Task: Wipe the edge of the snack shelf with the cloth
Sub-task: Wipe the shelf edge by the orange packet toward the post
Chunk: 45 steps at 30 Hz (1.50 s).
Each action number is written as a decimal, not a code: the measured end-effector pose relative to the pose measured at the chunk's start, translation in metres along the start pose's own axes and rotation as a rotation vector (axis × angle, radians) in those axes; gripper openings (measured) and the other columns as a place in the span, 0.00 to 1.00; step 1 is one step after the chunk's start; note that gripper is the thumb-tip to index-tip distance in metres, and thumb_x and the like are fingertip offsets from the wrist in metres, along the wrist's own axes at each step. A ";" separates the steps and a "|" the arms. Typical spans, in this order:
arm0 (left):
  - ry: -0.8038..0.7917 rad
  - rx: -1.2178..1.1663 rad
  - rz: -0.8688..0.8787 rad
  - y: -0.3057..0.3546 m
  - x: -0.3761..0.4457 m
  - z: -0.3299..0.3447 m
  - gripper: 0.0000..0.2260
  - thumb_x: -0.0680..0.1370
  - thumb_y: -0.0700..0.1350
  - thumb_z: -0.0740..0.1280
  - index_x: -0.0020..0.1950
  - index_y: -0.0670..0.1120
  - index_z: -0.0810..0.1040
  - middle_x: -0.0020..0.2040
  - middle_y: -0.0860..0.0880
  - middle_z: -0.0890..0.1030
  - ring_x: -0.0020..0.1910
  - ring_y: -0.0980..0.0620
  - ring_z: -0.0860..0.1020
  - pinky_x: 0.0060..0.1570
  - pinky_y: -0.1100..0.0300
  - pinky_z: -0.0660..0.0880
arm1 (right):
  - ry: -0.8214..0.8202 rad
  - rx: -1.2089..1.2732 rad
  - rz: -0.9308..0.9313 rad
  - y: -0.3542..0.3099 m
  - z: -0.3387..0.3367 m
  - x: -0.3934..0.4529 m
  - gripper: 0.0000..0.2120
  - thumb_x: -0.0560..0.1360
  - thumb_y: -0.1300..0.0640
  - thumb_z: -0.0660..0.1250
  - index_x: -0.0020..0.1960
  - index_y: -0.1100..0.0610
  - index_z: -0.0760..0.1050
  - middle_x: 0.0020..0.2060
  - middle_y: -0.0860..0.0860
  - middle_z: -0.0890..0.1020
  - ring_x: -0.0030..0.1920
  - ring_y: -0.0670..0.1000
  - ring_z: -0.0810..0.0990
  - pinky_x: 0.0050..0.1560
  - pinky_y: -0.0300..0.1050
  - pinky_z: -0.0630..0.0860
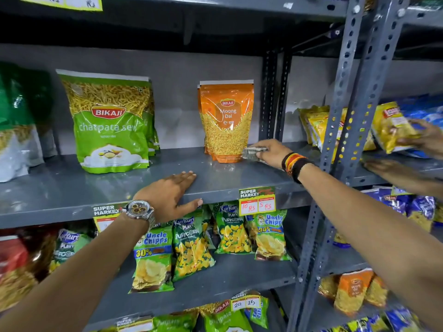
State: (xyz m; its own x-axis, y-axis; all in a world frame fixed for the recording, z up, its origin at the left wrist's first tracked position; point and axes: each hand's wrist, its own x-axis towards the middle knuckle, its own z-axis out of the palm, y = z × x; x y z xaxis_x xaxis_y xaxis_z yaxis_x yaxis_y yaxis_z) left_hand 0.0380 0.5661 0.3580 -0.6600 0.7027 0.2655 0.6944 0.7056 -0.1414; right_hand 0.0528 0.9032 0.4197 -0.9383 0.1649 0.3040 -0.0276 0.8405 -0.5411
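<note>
Cloth [254, 154], grey, bunched in right hand [271, 153], pressed on snack shelf [72, 190] at 3 o'clock of Moong Dal pouch [226, 121]. Left hand [167, 195] flat, fingers straight, over front edge, likely bracing for reach.

Cloth [254, 154]: largely covered by right hand [271, 153]; extent not discernible. Another person's hands [424, 140] at right edge: blurred, cut off by frame. Green packet [16, 121] at far left: cropped, blurred, label unreadable. Price tag [105, 215]: partly hidden behind left wrist.
</note>
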 end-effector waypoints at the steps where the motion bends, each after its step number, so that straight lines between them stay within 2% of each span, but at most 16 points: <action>1: 0.003 -0.005 0.001 -0.001 0.001 0.001 0.43 0.75 0.74 0.46 0.83 0.50 0.54 0.82 0.50 0.60 0.79 0.50 0.62 0.75 0.53 0.62 | 0.017 0.013 0.002 -0.002 0.001 0.000 0.17 0.78 0.63 0.63 0.64 0.53 0.78 0.54 0.50 0.81 0.53 0.52 0.78 0.52 0.43 0.76; 3: 0.015 -0.008 0.006 -0.003 0.002 0.002 0.43 0.75 0.75 0.46 0.82 0.49 0.55 0.81 0.50 0.61 0.78 0.50 0.63 0.75 0.53 0.63 | -0.050 0.029 -0.033 -0.009 0.009 -0.002 0.17 0.78 0.64 0.62 0.64 0.54 0.78 0.53 0.51 0.80 0.52 0.51 0.77 0.48 0.39 0.73; 10: 0.012 -0.004 0.013 -0.004 0.002 0.003 0.45 0.74 0.76 0.44 0.82 0.49 0.55 0.81 0.50 0.62 0.78 0.50 0.63 0.75 0.52 0.63 | -0.262 0.037 -0.093 -0.027 0.025 -0.005 0.16 0.79 0.60 0.63 0.66 0.49 0.76 0.66 0.51 0.76 0.66 0.53 0.73 0.62 0.40 0.65; 12: 0.018 -0.012 0.012 -0.006 0.002 0.004 0.46 0.73 0.78 0.43 0.82 0.49 0.56 0.81 0.49 0.62 0.78 0.50 0.63 0.75 0.51 0.63 | -0.330 0.097 -0.114 -0.033 0.020 -0.005 0.16 0.79 0.59 0.64 0.65 0.47 0.76 0.67 0.54 0.76 0.67 0.58 0.73 0.67 0.47 0.68; 14: 0.017 -0.013 0.014 -0.006 0.002 0.004 0.48 0.72 0.78 0.42 0.82 0.49 0.56 0.81 0.49 0.62 0.78 0.49 0.63 0.76 0.50 0.64 | -0.263 0.127 -0.134 -0.035 0.022 -0.003 0.15 0.79 0.60 0.64 0.63 0.47 0.78 0.63 0.58 0.79 0.62 0.63 0.76 0.64 0.55 0.74; 17: 0.015 -0.010 0.011 -0.005 0.003 0.003 0.48 0.71 0.79 0.41 0.82 0.49 0.56 0.81 0.49 0.62 0.78 0.49 0.64 0.76 0.50 0.64 | -0.173 0.142 -0.115 -0.042 0.038 -0.007 0.16 0.79 0.65 0.62 0.65 0.55 0.77 0.52 0.50 0.81 0.51 0.51 0.78 0.43 0.33 0.73; 20: 0.009 -0.004 0.012 -0.004 0.002 0.002 0.47 0.72 0.78 0.42 0.82 0.49 0.56 0.81 0.49 0.62 0.78 0.49 0.64 0.76 0.50 0.64 | -0.201 0.077 -0.170 -0.056 0.052 -0.015 0.17 0.80 0.63 0.61 0.66 0.52 0.77 0.63 0.50 0.78 0.63 0.51 0.75 0.56 0.35 0.66; 22: 0.008 0.005 0.024 -0.004 0.001 0.003 0.45 0.74 0.77 0.44 0.82 0.48 0.56 0.81 0.48 0.63 0.78 0.49 0.64 0.75 0.51 0.64 | -0.271 0.042 -0.220 -0.064 0.051 -0.035 0.18 0.80 0.62 0.62 0.67 0.50 0.75 0.63 0.44 0.76 0.62 0.43 0.74 0.59 0.35 0.65; 24: 0.015 0.012 0.028 -0.004 0.000 0.003 0.43 0.76 0.75 0.47 0.82 0.47 0.57 0.81 0.48 0.63 0.78 0.48 0.65 0.75 0.51 0.64 | -0.360 0.057 -0.256 -0.065 0.040 -0.058 0.18 0.80 0.62 0.62 0.68 0.49 0.75 0.55 0.33 0.75 0.50 0.29 0.73 0.50 0.23 0.67; 26: 0.014 0.004 0.028 -0.005 0.000 0.005 0.44 0.76 0.75 0.47 0.82 0.47 0.57 0.81 0.48 0.62 0.78 0.48 0.64 0.75 0.51 0.64 | -0.413 0.076 -0.281 -0.060 0.023 -0.072 0.17 0.79 0.60 0.64 0.66 0.47 0.76 0.51 0.32 0.77 0.43 0.28 0.76 0.41 0.23 0.71; 28: 0.014 -0.007 0.030 -0.006 0.000 0.005 0.44 0.75 0.75 0.46 0.82 0.46 0.57 0.81 0.47 0.63 0.78 0.48 0.64 0.75 0.51 0.64 | -0.326 0.113 -0.251 -0.044 0.013 -0.063 0.17 0.79 0.60 0.65 0.65 0.46 0.77 0.55 0.37 0.80 0.48 0.31 0.78 0.49 0.29 0.73; 31: 0.008 -0.005 0.028 -0.004 0.002 0.002 0.50 0.71 0.79 0.42 0.82 0.46 0.58 0.81 0.46 0.62 0.78 0.48 0.64 0.75 0.52 0.62 | -0.097 0.094 -0.091 -0.010 0.009 -0.037 0.17 0.79 0.65 0.63 0.64 0.50 0.78 0.62 0.51 0.80 0.64 0.52 0.77 0.66 0.46 0.71; 36: 0.012 0.002 0.027 -0.002 -0.001 0.002 0.44 0.75 0.74 0.46 0.82 0.46 0.56 0.81 0.46 0.61 0.79 0.48 0.62 0.76 0.52 0.61 | -0.082 -0.052 -0.128 -0.017 0.026 -0.048 0.17 0.79 0.61 0.62 0.65 0.47 0.76 0.63 0.49 0.79 0.63 0.51 0.75 0.64 0.47 0.72; 40: -0.020 -0.002 0.039 -0.002 -0.003 -0.004 0.46 0.75 0.75 0.46 0.82 0.45 0.56 0.81 0.46 0.61 0.79 0.47 0.63 0.76 0.51 0.62 | -0.323 0.051 -0.275 -0.051 0.028 -0.087 0.17 0.80 0.59 0.63 0.65 0.45 0.76 0.54 0.41 0.80 0.45 0.39 0.77 0.45 0.30 0.71; 43: -0.035 0.005 0.056 -0.008 -0.010 -0.014 0.45 0.75 0.76 0.45 0.83 0.46 0.56 0.81 0.47 0.61 0.78 0.47 0.64 0.76 0.52 0.62 | -0.196 0.134 -0.237 -0.042 0.011 -0.075 0.17 0.80 0.62 0.63 0.65 0.47 0.77 0.60 0.48 0.81 0.56 0.48 0.79 0.59 0.44 0.75; 45: -0.016 0.032 0.041 -0.021 -0.024 -0.021 0.44 0.75 0.75 0.44 0.83 0.47 0.56 0.81 0.47 0.62 0.77 0.47 0.66 0.75 0.52 0.63 | -0.048 0.144 -0.135 -0.025 -0.002 -0.063 0.17 0.79 0.64 0.62 0.63 0.51 0.78 0.61 0.51 0.81 0.61 0.51 0.78 0.64 0.45 0.72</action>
State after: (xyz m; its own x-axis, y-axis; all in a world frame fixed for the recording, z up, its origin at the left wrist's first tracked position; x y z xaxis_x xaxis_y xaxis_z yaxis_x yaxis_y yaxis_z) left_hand 0.0450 0.5322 0.3751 -0.6363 0.7321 0.2433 0.7114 0.6788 -0.1819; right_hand 0.1130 0.8726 0.4155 -0.9380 0.0279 0.3455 -0.2000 0.7704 -0.6053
